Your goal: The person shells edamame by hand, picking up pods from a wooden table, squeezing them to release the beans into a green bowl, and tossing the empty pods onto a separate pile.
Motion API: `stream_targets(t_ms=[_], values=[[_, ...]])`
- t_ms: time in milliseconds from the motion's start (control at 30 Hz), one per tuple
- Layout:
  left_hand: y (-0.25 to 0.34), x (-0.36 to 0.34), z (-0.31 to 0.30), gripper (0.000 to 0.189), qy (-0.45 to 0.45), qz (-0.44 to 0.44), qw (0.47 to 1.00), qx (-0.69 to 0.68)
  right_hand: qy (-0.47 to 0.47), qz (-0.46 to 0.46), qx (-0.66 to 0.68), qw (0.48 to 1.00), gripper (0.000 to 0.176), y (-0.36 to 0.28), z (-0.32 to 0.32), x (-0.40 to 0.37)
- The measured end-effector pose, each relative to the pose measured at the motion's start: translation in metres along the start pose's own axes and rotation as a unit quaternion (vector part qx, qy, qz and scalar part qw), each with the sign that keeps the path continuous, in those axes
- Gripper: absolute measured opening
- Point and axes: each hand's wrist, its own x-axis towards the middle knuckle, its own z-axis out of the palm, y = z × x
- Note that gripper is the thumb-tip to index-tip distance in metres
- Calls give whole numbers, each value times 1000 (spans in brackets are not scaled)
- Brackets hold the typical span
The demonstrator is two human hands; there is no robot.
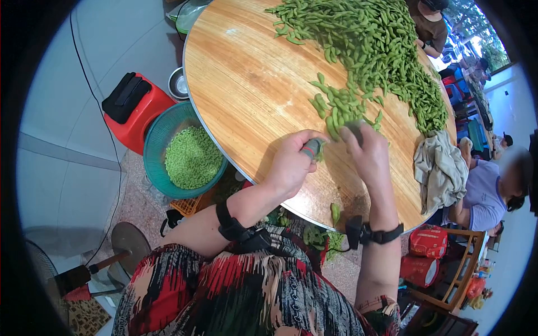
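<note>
Shelling at the table edge. We see the left hand [291, 165] with its fingers closed round a single soybean pod [311, 149], thumb on top. The right hand [367, 151], just beside it, has its fingers bent down onto the near fringe of the pods; they are blurred, so we cannot tell whether they pinch anything. We judge the step to be the opening of one pod. The next move calls for both thumbs to split the seam, with the pod held where the beans can be caught. Just beyond the fingertips lies a small cluster of loose pods [336, 109]; farther out, the main heap [370, 45] covers the far side of the round wooden table [252, 84]. Nearer than the fingers, one stray pod [335, 213] rests at the table's rim. Containers: left of the left hand and below table level, a teal basket [152, 134] holds a layer of shelled beans [193, 157]; beyond it sits a small metal bowl [178, 84], contents not visible. A crumpled cloth [440, 168] lies right of the right hand.
</note>
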Motion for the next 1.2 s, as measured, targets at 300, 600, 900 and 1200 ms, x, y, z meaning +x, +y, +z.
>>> stream_targets(t_ms=[300, 600, 900, 1200], values=[[9, -21, 1, 20, -134, 16, 949, 285, -49, -36, -162, 985, 18, 15, 3, -20], [11, -20, 12, 24, -154, 206, 848, 463, -101, 298, 487, 815, 9, 10, -8, -78], [6, -15, 19, 14, -145, 4, 976, 162, -108, 244, 427, 864, 19, -10, -12, -92], [10, -15, 21, 10, -122, -52, 989, 61, -118, 253, 578, 767, 25, -16, -11, -93]])
